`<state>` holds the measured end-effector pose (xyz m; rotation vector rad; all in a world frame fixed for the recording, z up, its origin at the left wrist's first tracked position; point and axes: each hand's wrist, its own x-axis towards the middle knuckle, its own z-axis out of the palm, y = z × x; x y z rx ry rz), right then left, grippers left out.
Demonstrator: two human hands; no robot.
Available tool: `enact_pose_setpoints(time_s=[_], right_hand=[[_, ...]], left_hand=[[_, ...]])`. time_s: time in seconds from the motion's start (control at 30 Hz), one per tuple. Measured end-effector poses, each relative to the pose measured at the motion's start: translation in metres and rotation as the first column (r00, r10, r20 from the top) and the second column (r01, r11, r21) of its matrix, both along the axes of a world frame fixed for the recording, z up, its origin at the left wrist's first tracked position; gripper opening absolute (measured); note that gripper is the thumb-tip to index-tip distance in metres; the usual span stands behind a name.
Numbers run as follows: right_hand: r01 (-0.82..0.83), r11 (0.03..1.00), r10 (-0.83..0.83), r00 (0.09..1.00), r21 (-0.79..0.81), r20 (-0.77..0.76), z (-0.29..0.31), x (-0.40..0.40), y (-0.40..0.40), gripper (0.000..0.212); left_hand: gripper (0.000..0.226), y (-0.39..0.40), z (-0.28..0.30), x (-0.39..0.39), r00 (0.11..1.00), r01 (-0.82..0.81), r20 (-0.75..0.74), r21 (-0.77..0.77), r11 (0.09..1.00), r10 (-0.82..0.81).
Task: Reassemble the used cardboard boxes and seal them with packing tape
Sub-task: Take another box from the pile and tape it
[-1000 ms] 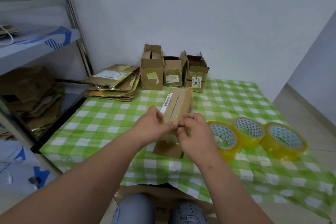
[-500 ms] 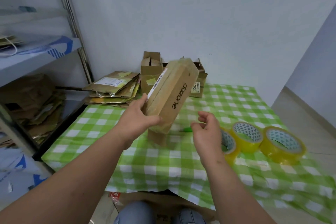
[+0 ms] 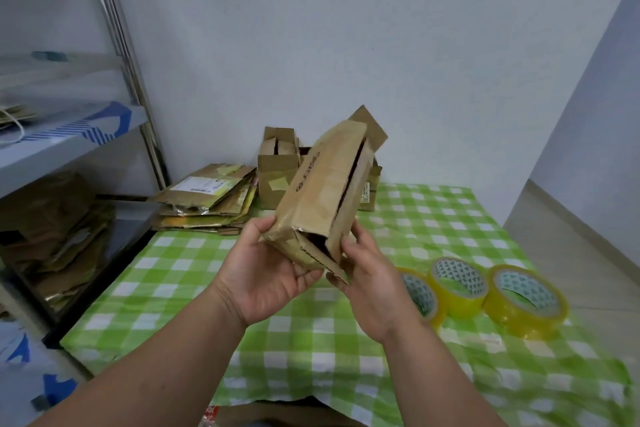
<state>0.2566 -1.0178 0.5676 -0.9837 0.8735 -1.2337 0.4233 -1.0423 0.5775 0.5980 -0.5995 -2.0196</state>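
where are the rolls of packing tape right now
In the head view, three yellow tape rolls sit in a row on the checked tablecloth, low right, just beyond the right hand.

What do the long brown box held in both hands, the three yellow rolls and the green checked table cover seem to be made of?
Long brown box: corrugated cardboard, matt and creased; fluted edge shows at its near open end, with glossy old tape strips. Three yellow rolls: clear yellowish plastic tape, shiny, wound on printed cores, probably card. Green checked table cover: likely thin plastic or coated sheet, with a slight sheen and soft wrinkles.
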Motion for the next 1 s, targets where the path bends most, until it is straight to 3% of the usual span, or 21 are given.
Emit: enact_pose_setpoints(time_s=[0.1, 0.17, 0.27, 0.37, 0.53, 0.7, 1.0], right_hand=[[-0.013, 0.998, 0.016, 0.999, -0.069, 0.039, 0.004, -0.004, -0.002, 0.056], [0.01, 0.999, -0.008, 0.999, -0.05, 0.037, 0.004, -0.012, -0.004, 0.057], [0.042, 0.999, -0.041, 0.998, -0.022, 0.041, -0.001, -0.026, -0.01, 0.068], [0.152, 0.988, -0.151, 0.988, -0.025, 0.037, 0.001, -0.038, -0.017, 0.054], [0.375, 0.927, -0.375, 0.927, 0.029, 0.003, 0.008, -0.068, -0.036, 0.031], [0.528, 0.844, -0.528, 0.849, 0.101, -0.026, 0.014, -0.11, -0.06, 0.023], [0.49, 0.829, -0.48, 0.871, 0.271, -0.105, 0.005, -0.171, -0.122, 0.028]], left_hand=[[0.047, -0.004, 0.001, -0.007, 0.998, 0.005, 0.06, 0.0, 1.0, -0.005], [0.036, -0.009, 0.001, -0.012, 0.978, -0.057, 0.198, -0.053, 0.997, 0.066], [0.019, -0.017, 0.007, -0.024, 0.889, -0.178, 0.393, -0.172, 0.969, 0.234], [0.006, -0.023, 0.016, -0.041, 0.801, -0.16, 0.525, -0.276, 0.948, 0.288], [0.023, -0.037, 0.027, -0.073, 0.721, -0.047, 0.638, -0.344, 0.938, 0.27], [0.024, -0.056, 0.034, -0.109, 0.661, 0.125, 0.721, -0.379, 0.917, 0.208], [0.045, -0.11, 0.019, -0.151, 0.579, 0.242, 0.801, -0.349, 0.905, 0.154]])
